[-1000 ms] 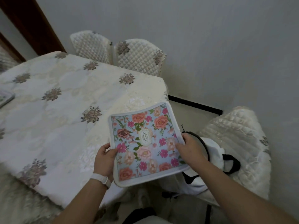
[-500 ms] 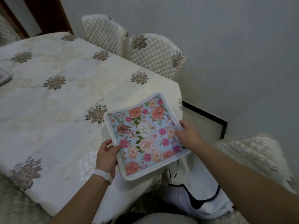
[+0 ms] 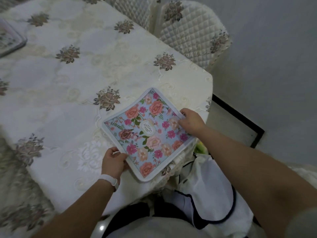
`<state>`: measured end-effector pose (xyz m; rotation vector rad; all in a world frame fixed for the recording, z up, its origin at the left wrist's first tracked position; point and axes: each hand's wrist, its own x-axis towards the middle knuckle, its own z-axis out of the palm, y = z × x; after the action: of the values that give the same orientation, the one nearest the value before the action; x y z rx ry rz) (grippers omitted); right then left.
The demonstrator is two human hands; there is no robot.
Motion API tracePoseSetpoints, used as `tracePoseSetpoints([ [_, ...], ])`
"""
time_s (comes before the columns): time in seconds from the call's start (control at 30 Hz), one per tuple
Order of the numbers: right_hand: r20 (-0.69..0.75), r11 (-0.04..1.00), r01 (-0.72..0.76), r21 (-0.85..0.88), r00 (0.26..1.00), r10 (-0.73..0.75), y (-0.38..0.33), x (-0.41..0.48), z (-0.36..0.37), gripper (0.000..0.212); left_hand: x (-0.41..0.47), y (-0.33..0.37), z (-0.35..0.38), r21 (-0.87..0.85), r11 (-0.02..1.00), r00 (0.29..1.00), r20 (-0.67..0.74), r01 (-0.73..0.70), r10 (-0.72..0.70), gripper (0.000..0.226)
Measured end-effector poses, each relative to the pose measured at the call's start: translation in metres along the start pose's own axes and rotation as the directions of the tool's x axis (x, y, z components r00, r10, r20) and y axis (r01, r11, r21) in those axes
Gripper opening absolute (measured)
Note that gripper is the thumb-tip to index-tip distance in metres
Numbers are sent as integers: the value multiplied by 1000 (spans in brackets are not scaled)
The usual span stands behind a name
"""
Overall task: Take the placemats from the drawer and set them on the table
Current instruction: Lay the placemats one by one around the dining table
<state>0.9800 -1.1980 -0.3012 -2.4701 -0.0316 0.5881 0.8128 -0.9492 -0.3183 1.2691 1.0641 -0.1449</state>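
Note:
A square floral placemat (image 3: 147,133), light blue with pink and peach roses and a white border, lies low over the near right corner of the table (image 3: 68,93), which wears a cream embroidered cloth. My left hand (image 3: 112,162), with a white wristband, grips the mat's near left edge. My right hand (image 3: 191,121) grips its right corner. Part of another placemat (image 3: 10,38) shows at the table's far left edge.
Two quilted cream chairs (image 3: 190,30) stand beyond the table's far side against the grey wall. A white bag with dark trim (image 3: 211,191) rests on a seat just right of the table corner, below my right forearm.
Both hands have carried the floral placemat forward and down onto the table's corner. The view has tilted down and closer to the table.

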Motion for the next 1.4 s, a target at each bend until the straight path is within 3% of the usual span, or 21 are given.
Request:
tracePoseSetpoints([
  [0.43,24,997,-13,-80,1000,15,17,33,12,11,9,-18,-10,150,985,996,-49,85,-78,15],
  [0.63,-3,994,-38,-101,999,38,25,30,21,35,18,-9,-19,151,989,998,-63,10,-1,11],
  [0.83,-28,995,-69,-66,997,67,25,29,29,31,25,-5,-20,186,982,999,-44,-13,21,7],
  [0.9,-128,974,-23,-224,992,-6,25,28,32,36,25,-2,-22,220,974,996,-56,-57,71,12],
  [0.97,-215,924,96,-370,959,-186,25,26,39,39,25,1,-25,317,939,978,-111,-133,176,18],
  [1.03,-152,863,251,-438,926,-346,21,23,48,41,25,8,-24,388,895,951,-119,-219,284,21],
  [1.13,89,744,448,-497,879,-469,10,19,68,51,35,17,-14,540,716,881,116,-443,458,24],
  [1.17,166,707,494,-506,860,-482,5,17,77,53,43,18,-9,612,587,834,248,-530,494,28],
  [1.23,272,657,565,-499,822,-500,-7,17,94,58,63,16,1,717,238,717,491,-655,494,42],
  [1.3,329,628,610,-482,791,-516,-20,22,108,62,85,11,9,724,-44,643,637,-689,425,59],
  [1.4,344,620,612,-490,790,-508,-35,38,121,67,112,17,18,681,-180,602,720,-710,346,68],
])
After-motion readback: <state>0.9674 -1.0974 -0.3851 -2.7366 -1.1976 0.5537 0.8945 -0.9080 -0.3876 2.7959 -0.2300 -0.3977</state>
